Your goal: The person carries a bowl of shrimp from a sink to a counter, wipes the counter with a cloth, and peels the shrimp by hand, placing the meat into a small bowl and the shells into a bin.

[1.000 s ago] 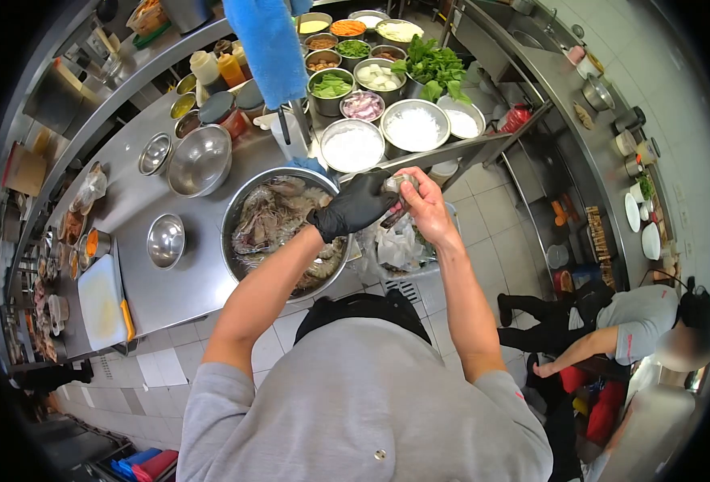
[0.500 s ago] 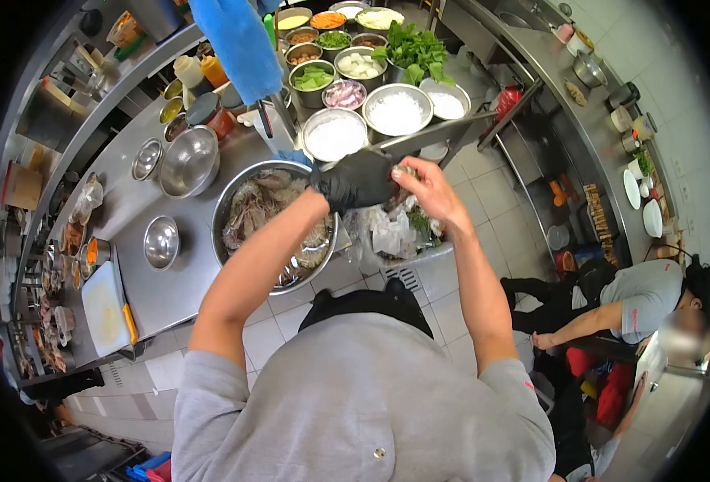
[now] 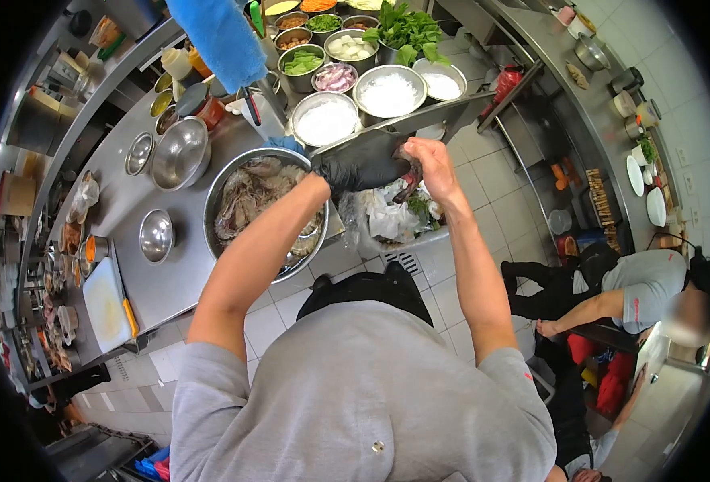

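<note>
My left hand [image 3: 360, 164], in a black glove, and my bare right hand [image 3: 424, 162] are both closed on one grey prawn [image 3: 409, 181], whose tail hangs down between them. They are held over a waste bin lined with plastic bags [image 3: 387, 215]. Just left of my hands stands a big steel bowl [image 3: 220, 191] full of raw prawns [image 3: 252, 197], on the steel counter [image 3: 170, 277].
Steel bowls of white flour [image 3: 326, 120], chopped vegetables [image 3: 302, 63] and leafy greens [image 3: 405, 32] crowd the counter beyond. Empty steel bowls [image 3: 180, 153] and a white cutting board [image 3: 102, 305] lie to the left. A blue cloth [image 3: 222, 36] hangs above. Another person [image 3: 624, 293] crouches at the right.
Both hands stay together on the prawn and have shifted slightly up the frame. The prawn's tail now hangs visibly below my hands.
</note>
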`<move>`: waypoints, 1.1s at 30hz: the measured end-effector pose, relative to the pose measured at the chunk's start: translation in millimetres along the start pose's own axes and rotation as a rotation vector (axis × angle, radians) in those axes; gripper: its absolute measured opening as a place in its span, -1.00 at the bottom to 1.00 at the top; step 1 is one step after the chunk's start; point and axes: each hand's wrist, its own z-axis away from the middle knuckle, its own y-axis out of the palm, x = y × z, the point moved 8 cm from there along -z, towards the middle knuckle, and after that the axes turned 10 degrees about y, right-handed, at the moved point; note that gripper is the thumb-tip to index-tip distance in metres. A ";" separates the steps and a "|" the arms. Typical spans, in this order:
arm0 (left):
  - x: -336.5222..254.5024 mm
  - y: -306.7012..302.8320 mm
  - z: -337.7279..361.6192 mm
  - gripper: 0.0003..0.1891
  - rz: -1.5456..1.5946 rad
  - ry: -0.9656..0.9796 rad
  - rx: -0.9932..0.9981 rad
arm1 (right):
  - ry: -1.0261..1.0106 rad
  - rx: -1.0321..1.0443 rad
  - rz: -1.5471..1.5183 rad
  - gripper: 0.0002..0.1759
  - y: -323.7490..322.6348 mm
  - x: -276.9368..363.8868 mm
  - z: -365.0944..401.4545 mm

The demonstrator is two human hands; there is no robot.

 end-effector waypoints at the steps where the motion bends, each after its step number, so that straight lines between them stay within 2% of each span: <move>1: -0.5 2.0 0.8 -0.61 0.044 -0.005 -0.028 | 0.011 -0.041 -0.086 -0.67 0.9 0.1 1.8; 3: 4.5 8.6 -1.3 -0.61 0.069 -0.016 -0.025 | -0.032 -0.084 -0.099 -0.66 2.2 5.1 5.1; 4: 8.3 11.1 -2.5 -0.61 0.104 0.002 -0.065 | -0.056 -0.105 -0.106 -0.66 0.4 8.2 6.3; 5: 11.5 14.5 -2.6 -0.60 0.140 0.019 -0.106 | 0.014 -0.105 -0.180 -0.66 -1.9 -1.1 4.9; 7: 11.9 14.9 -0.8 -0.58 0.154 0.034 -0.179 | -0.035 -0.091 -0.162 -0.66 -2.2 1.4 6.7; 10: 15.4 17.4 1.9 -0.60 0.116 -0.078 -0.067 | -0.014 0.000 -0.055 -0.66 -0.7 1.2 3.8; 11: 22.1 19.6 -0.3 -0.64 -0.021 -0.094 0.030 | 0.014 0.058 0.018 -0.67 -1.2 -6.2 -1.2; 12: 22.8 18.5 0.1 -0.67 -0.147 -0.064 0.019 | 0.044 0.119 0.091 -0.67 0.2 -12.9 -4.7; 15: 25.6 21.3 0.9 -0.76 -0.498 0.025 -0.009 | 0.115 0.122 0.385 -0.65 8.7 -1.4 -2.9; 16: 23.5 19.4 -0.1 -0.74 -0.521 0.001 0.043 | 0.138 0.116 0.455 -0.64 10.7 1.4 -3.4; 18: 19.8 17.0 -0.6 -0.69 -0.560 -0.048 0.148 | 0.069 0.165 0.402 -0.63 11.3 -15.0 -14.9; 22: 20.9 12.5 2.2 -0.71 -0.478 -0.021 0.092 | 0.065 0.205 0.344 -0.64 16.8 -25.2 -20.1; 24: 15.0 12.2 4.7 -0.68 -0.402 0.054 0.076 | 0.040 0.179 0.424 -0.64 12.8 -28.0 -21.7; 26: 5.4 6.6 6.4 -0.63 -0.357 0.056 0.039 | -0.009 0.124 0.586 -0.63 14.5 5.9 -5.7; 30: 0.9 2.3 4.6 -0.56 -0.223 0.008 -0.044 | -0.035 0.074 0.399 -0.63 11.1 16.9 3.0; 32: 4.4 2.5 2.2 -0.56 -0.162 0.056 -0.126 | -0.101 0.055 0.386 -0.63 5.6 19.0 2.6; 33: 7.5 5.0 2.7 -0.57 -0.129 0.079 -0.167 | -0.055 0.078 0.283 -0.63 4.0 13.7 2.7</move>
